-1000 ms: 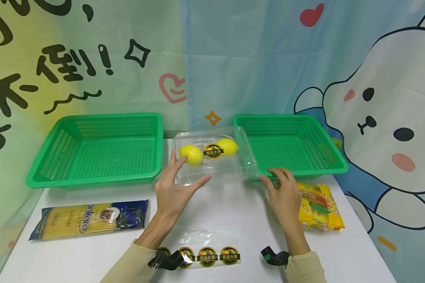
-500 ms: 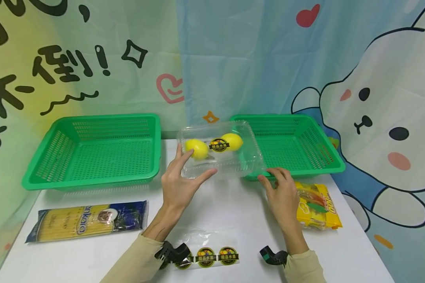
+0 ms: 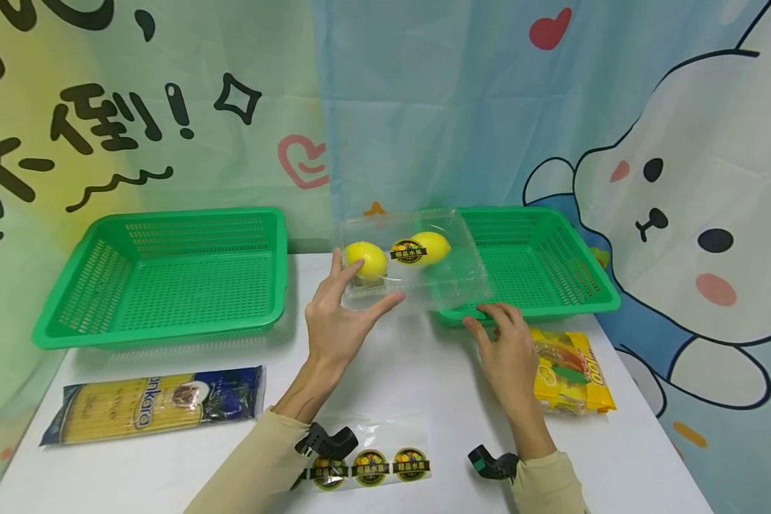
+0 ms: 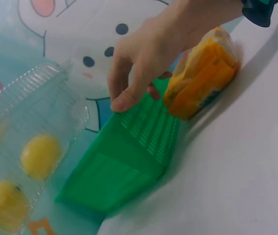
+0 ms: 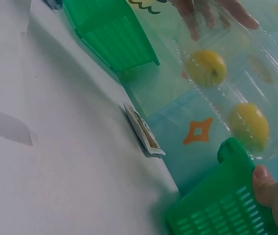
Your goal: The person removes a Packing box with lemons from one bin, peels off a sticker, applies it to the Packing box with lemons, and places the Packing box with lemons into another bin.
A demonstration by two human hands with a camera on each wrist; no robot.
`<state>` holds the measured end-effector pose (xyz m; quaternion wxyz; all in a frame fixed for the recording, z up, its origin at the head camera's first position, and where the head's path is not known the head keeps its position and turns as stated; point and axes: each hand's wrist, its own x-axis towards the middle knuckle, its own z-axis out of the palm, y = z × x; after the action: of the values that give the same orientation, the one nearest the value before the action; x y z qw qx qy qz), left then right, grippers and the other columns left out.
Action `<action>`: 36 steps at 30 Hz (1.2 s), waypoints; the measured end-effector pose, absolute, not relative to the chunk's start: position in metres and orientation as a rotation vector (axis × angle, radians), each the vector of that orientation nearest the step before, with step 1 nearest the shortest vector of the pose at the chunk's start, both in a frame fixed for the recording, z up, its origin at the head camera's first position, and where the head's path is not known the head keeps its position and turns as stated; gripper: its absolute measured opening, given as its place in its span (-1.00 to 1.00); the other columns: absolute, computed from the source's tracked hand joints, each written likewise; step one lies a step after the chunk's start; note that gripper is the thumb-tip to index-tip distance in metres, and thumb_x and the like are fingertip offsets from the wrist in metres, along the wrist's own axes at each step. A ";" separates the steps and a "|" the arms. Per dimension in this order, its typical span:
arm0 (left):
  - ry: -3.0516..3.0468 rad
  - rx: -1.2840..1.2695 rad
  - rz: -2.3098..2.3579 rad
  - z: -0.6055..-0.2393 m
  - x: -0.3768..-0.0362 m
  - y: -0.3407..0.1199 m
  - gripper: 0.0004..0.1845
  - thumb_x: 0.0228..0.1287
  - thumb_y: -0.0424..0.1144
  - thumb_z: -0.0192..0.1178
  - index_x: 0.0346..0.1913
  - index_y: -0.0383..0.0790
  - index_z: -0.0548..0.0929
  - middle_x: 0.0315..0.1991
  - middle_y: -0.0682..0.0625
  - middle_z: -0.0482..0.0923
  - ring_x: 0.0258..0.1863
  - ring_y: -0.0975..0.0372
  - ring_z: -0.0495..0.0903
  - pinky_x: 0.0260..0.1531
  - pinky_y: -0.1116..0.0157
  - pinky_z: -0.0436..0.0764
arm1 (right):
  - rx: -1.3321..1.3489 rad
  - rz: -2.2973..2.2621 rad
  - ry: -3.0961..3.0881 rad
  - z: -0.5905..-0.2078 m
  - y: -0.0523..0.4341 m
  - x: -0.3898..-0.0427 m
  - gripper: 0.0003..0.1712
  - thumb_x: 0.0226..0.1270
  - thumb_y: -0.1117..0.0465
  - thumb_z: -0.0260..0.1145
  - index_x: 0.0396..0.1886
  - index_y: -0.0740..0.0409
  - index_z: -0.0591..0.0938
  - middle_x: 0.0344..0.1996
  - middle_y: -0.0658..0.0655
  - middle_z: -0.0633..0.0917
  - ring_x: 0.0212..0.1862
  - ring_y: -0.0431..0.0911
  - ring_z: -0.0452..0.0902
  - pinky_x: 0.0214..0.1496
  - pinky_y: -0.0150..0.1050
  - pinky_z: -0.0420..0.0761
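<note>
My left hand (image 3: 340, 321) holds a clear plastic clamshell box (image 3: 459, 275) by its left end, lifted off the table and tilted. Two lemons (image 3: 368, 258) lie inside it, and a round black fruit sticker (image 3: 408, 251) is on its lid. The box's right end overlaps the right green basket (image 3: 533, 275) in the head view; the left wrist view shows the box (image 4: 40, 107) raised clear of that basket. My right hand (image 3: 506, 350) grips the front rim of the right basket, its thumb (image 5: 262, 178) on the outer side and fingers over the edge.
Another green basket (image 3: 205, 285) stands at the back left. A spaghetti pack (image 3: 154, 403) lies before it. A yellow food packet (image 3: 572, 371) is beside my right hand. A strip of fruit stickers (image 3: 370, 467) lies at the front. A small flat packet (image 5: 143, 129) rests near the back edge.
My left hand has lifted the clamshell box with the lemons and carried it to the right, over the right basket's left end. My right hand has stayed at that basket's rim.
</note>
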<state>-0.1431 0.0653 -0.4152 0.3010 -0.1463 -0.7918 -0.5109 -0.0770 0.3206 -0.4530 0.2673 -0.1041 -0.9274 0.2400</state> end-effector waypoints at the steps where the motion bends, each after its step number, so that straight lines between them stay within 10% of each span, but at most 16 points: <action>1: -2.106 -0.387 -1.360 -0.414 -0.144 0.067 -0.16 -0.18 0.08 0.73 0.22 -0.24 0.73 0.42 -0.34 0.45 0.32 -0.08 0.62 0.23 0.00 0.68 | -0.281 0.646 -2.504 -0.453 0.321 -0.077 -0.56 0.29 -0.05 0.54 0.06 0.07 0.78 0.14 0.17 0.69 -0.23 0.04 0.60 -0.37 -0.07 0.56; 36: -2.174 -0.415 -1.411 -0.398 -0.164 0.121 -0.19 -0.15 0.08 0.72 0.22 -0.19 0.73 0.44 -0.35 0.41 0.36 -0.08 0.59 0.29 -0.07 0.63 | -0.271 0.630 -2.525 -0.451 0.322 -0.076 -0.56 0.29 -0.02 0.55 0.08 0.09 0.77 0.16 0.21 0.68 -0.23 0.09 0.62 -0.34 0.02 0.61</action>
<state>-0.1645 0.1207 -0.3977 0.2555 -0.1527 -0.8009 -0.5197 -0.0761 0.3218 -0.4513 0.2593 -0.1001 -0.9320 0.2324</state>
